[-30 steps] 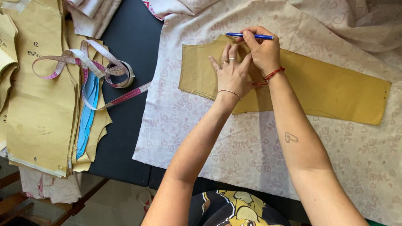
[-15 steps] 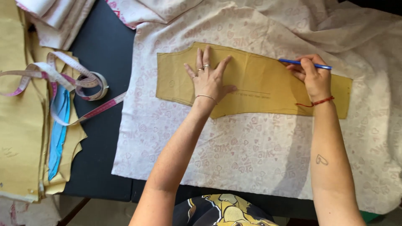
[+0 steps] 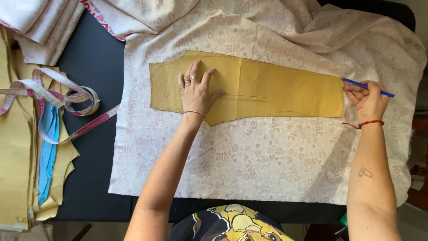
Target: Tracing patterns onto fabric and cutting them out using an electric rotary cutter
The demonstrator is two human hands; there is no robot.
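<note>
A long mustard-brown paper pattern piece (image 3: 276,91) lies flat on pale printed fabric (image 3: 267,151) spread over a dark table. My left hand (image 3: 196,91) presses palm-down on the pattern's left part, fingers spread, rings on two fingers and a thin bracelet at the wrist. My right hand (image 3: 368,100) grips a blue pen (image 3: 368,87), whose tip touches the pattern's right end edge. A red cord sits around that wrist.
A pink and white measuring tape (image 3: 58,100) coils on the dark table (image 3: 89,178) at left. A stack of tan paper patterns (image 3: 18,169) with a blue strip lies at far left. Folded pale cloth (image 3: 40,22) sits at the top left corner.
My right hand has carried the pen along the pattern's top edge from its left part to its right end. My left hand stays pressed on the pattern's left part.
</note>
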